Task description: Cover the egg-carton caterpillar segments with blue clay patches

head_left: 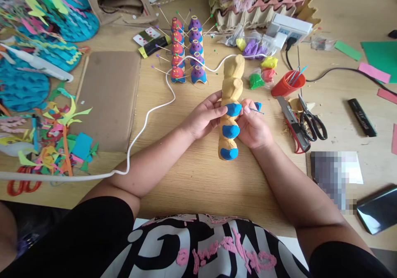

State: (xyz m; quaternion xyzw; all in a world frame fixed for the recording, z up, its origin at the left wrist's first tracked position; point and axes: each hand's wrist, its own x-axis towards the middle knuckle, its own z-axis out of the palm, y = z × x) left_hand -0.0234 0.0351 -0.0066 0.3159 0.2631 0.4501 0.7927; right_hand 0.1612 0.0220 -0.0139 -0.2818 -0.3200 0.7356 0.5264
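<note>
A strip of egg carton (233,88), yellowish-brown, stands lengthwise in front of me. Three of its cups bear blue clay (230,131) on one side; the far cups are bare. My left hand (206,114) grips the strip's left edge, thumb at the uppermost blue patch. On the other side, my right hand (252,125) pinches a thin blue stick (257,111) between thumb and finger, close to that same patch. A small blue clay lump (258,106) shows just behind these fingers; whether they hold it I cannot tell.
Red and purple carton caterpillars (178,54) with pin-like sticks stand beyond. A white cable (149,112) crosses the left side to a glue gun (40,61). Right lie a red cup (287,84), box cutter (294,125), scissors (310,121), marker (362,117) and phone (378,209). Paper scraps (62,133) lie left.
</note>
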